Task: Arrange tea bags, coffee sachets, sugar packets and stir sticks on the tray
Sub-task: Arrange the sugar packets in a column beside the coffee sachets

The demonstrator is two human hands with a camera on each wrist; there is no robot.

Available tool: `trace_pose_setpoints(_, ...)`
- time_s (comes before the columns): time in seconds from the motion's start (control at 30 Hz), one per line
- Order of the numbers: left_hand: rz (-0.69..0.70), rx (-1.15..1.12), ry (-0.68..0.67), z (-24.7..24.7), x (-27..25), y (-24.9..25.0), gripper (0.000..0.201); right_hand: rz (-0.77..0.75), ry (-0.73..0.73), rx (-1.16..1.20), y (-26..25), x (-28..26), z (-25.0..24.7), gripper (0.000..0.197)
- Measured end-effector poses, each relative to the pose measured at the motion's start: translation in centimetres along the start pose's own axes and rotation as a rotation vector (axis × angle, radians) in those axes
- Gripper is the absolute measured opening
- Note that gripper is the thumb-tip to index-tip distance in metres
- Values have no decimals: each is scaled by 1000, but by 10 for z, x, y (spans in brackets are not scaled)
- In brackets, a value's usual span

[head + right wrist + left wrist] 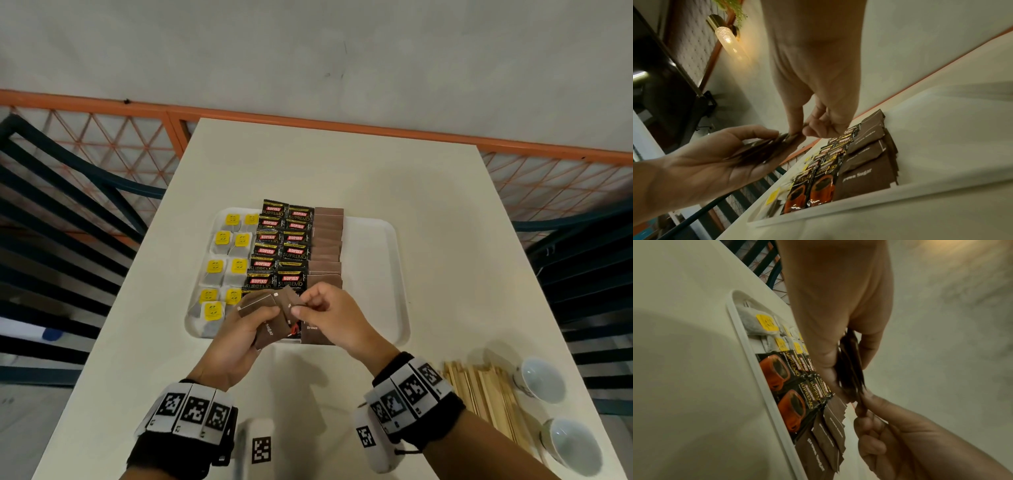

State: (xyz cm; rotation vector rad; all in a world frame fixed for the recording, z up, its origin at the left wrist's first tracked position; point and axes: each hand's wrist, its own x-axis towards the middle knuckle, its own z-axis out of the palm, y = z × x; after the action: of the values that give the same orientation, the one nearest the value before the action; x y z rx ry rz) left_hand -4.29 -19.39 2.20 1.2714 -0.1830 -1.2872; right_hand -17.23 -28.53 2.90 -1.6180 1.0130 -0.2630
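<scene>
On cream table [308, 171]: white tray [376, 246].

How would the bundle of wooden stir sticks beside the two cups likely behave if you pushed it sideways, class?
The wooden stir sticks look thin and flat, so probably light and stiff. They lie loose, unbound, so a push would likely scatter them rather than move them together. Flat sides suggest sliding, not rolling, perhaps toward the cups.

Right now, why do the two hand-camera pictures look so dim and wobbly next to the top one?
Head view: bright and even, edges bowed by the wide lens, white plastic tray sharp. Left wrist view: dim, yellowish; the left hand is soft and the brown sugar packets it holds are blurred. Right wrist view: a glowing glass wall lamp flares, and the right hand looks stretched.
</scene>
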Motion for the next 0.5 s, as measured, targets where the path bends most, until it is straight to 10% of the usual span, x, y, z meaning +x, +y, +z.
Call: trace_pose_setpoints(0.5, 101, 19, 27, -7, 9, 9, 27, 107, 7, 419, 0, 16, -23, 16)
